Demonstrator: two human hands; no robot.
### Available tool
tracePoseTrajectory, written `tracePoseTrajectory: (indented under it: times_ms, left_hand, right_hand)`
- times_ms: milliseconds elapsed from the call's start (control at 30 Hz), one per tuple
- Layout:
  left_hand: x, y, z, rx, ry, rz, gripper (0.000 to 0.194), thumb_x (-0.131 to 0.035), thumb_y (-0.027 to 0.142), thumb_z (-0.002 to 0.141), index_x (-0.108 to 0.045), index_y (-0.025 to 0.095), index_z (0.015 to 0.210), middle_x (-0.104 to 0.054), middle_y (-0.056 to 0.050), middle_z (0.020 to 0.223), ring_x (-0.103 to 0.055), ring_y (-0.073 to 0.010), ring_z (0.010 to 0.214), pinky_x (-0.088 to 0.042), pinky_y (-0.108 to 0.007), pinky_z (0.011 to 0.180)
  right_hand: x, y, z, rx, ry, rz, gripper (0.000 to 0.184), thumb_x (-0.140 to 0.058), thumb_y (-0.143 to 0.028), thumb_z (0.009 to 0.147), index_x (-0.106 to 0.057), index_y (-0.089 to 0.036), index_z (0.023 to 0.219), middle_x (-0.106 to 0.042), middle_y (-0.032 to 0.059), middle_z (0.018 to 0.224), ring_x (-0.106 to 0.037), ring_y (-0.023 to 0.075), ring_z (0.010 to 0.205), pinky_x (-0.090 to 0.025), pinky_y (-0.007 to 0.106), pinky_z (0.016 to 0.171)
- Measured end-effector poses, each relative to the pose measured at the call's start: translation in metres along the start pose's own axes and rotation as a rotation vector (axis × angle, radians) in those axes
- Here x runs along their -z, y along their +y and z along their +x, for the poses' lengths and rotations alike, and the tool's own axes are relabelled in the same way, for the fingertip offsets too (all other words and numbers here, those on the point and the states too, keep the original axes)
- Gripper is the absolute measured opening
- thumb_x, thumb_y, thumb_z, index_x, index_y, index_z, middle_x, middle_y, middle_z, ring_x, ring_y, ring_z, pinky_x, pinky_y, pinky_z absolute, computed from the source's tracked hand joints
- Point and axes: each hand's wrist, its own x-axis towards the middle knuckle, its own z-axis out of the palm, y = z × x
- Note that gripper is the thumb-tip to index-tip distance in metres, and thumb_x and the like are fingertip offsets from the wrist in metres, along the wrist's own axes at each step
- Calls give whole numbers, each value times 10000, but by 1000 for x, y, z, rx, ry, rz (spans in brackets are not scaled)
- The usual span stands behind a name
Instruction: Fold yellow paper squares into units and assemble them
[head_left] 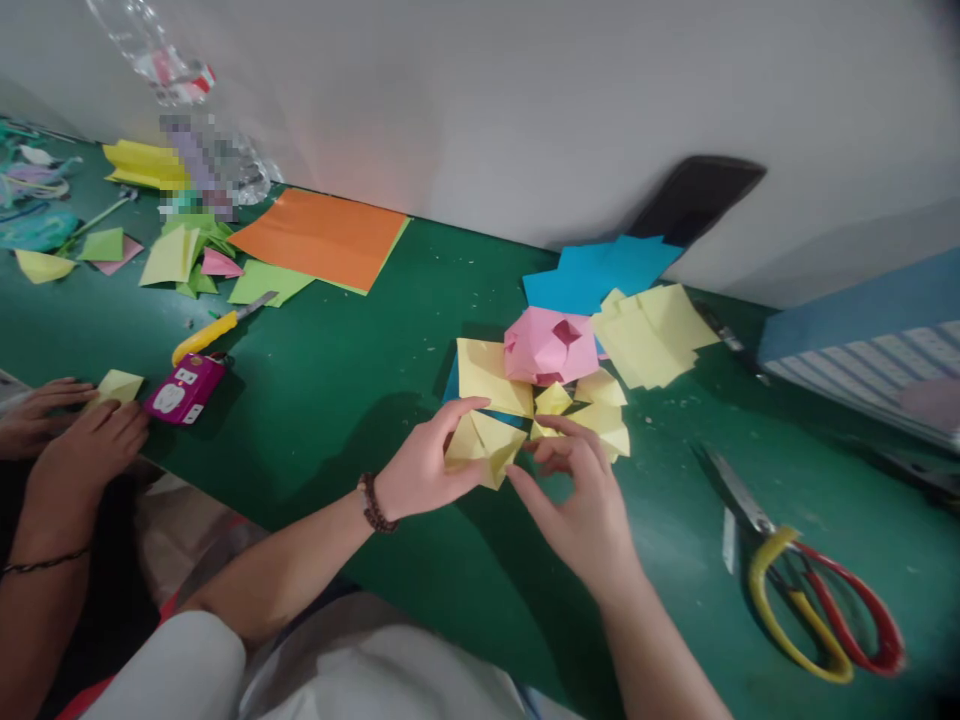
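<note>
Paper (484, 445), creased yellow | pinched in left hand (429, 458) | faceted pink ball (536, 352)

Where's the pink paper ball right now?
In the head view, the pink paper ball is right of centre, in front of the blue sheets and left of the yellow stack, beyond the left hand and right hand.

Muted light leaves soft shadows on the green table (360, 340), and the right edge blurs.
</note>
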Motion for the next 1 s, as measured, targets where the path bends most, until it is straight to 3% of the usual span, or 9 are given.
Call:
tracePoseTrajectory:
  times_ms: [100, 200, 300, 400, 467, 600, 833, 1000]
  left_hand:
    - [-5, 1, -4, -61, -4, 65, 622, -549, 170, 805, -378, 213, 1402, -624, -84, 1151, -631, -191, 895, -539, -289, 755]
    - [-8, 1, -6, -79, 5, 131, 635, -468, 132, 810, -363, 216, 1431, -573, -99, 1298, -614, -211, 1004, -526, -314, 852]
    - [-11, -1, -8, -138, 47, 193, 659, -430, 94, 798, -363, 229, 1439, -521, -85, 1385, -580, -208, 1098, -483, -327, 952]
    - [-14, -3, -8, -179, 89, 193, 624, -415, 90, 824, -379, 239, 1428, -496, -79, 1418, -605, -171, 1032, -490, -307, 931]
    - [-16, -4, -7, -154, 114, 165, 548, -408, 125, 869, -411, 234, 1407, -518, -84, 1396, -621, -158, 975, -507, -298, 893]
    - [-20, -8, -4, -100, 178, 63, 487, -464, 169, 878, -457, 205, 1364, -552, -94, 1339, -596, -184, 1080, -498, -314, 935]
    - [-24, -11, -1, -7, 16, -264, 812, -633, 99, 706, -329, 222, 1448, -601, -93, 1211, -620, -182, 1028, -550, -271, 819]
    - [-29, -14, -3, 21, 47, -222, 709, -550, 64, 721, -404, 201, 1401, -607, -94, 1223, -644, -174, 983, -562, -243, 745]
  right_hand:
    - [-12, 1, -3, -120, 11, 100, 301, -582, -229, 809, -481, -221, 1092, -549, 114, 1210, -639, 152, 845, -579, 328, 692]
    - [-17, 0, -5, -132, 13, 81, 477, -519, -156, 791, -442, -221, 1257, -580, 98, 1148, -639, 160, 878, -577, 347, 753]
    - [-18, -1, -5, -57, 73, -9, 461, -480, -118, 784, -489, -219, 1234, -598, 96, 1123, -627, 176, 907, -569, 344, 756]
    - [-20, -1, -3, 2, 140, -77, 378, -467, -118, 814, -539, -217, 1172, -629, 87, 1074, -624, 174, 865, -560, 337, 739]
    - [-23, -1, -2, 6, 176, -91, 294, -476, -150, 853, -567, -217, 1124, -653, 74, 1022, -625, 164, 811, -555, 333, 737]
    - [-29, -1, -2, -7, 232, -81, 209, -534, -221, 871, -604, -214, 1068, -679, 65, 969, -636, 160, 767, -550, 313, 708]
    - [-22, 3, -4, -102, 337, -52, 185, -576, -308, 879, -640, -221, 1029, -693, 61, 949, -659, 168, 765, -549, 317, 716]
    - [-19, -2, -5, 45, 370, -234, 191, -561, -250, 892, -648, -222, 1061, -696, 76, 943, -670, 186, 785, -555, 322, 711]
